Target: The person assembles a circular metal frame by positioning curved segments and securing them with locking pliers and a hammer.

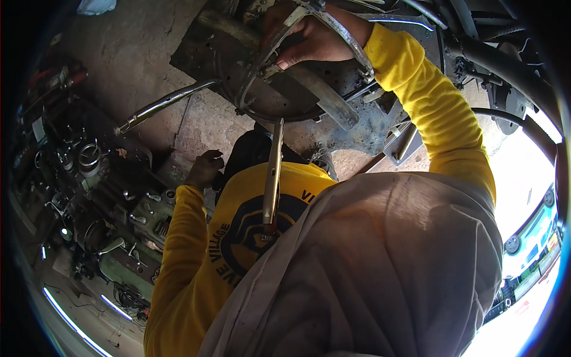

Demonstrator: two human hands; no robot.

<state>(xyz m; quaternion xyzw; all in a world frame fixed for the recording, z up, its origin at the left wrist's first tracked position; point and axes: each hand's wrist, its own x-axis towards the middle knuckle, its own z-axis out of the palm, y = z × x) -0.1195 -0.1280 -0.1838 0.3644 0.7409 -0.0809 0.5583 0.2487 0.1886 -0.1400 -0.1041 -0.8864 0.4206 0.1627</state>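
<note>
Head view looks down over a yellow long-sleeved shirt (250, 226) and a pale grey cloth (380, 268) draped across the lap. Of the two hands, the right hand (312, 38) reaches up and forward, its fingers curled shut around a curved chrome metal bar (342, 33) that arcs over a dark, rusty sheet-metal mudguard (279, 89) near the top of the picture. The left hand (205, 169) sits lower, by the knee, loosely closed with its fingers bent; whether it grips anything I cannot tell, since what lies under it is in shadow.

Below the mudguard a long silvery locking plier with a red-tipped handle (272, 178) hangs straight down, its head clamped at the guard's lower rim. A thin chrome rod (163, 106) runs off to the left from the same assembly.

By my judgement, the mudguard is stiff and fairly heavy, with thin, likely sharp and rusty edges; the smooth chrome bar is the better place to hold, though polished metal can slip in a bare palm. The hanging plier adds swinging weight at the rim.

Further left, a cluttered floor (137, 53) of cracked concrete carries greasy engine parts and metal rings (89, 156). Dark frame tubes (505, 59) cross the upper right.
</note>
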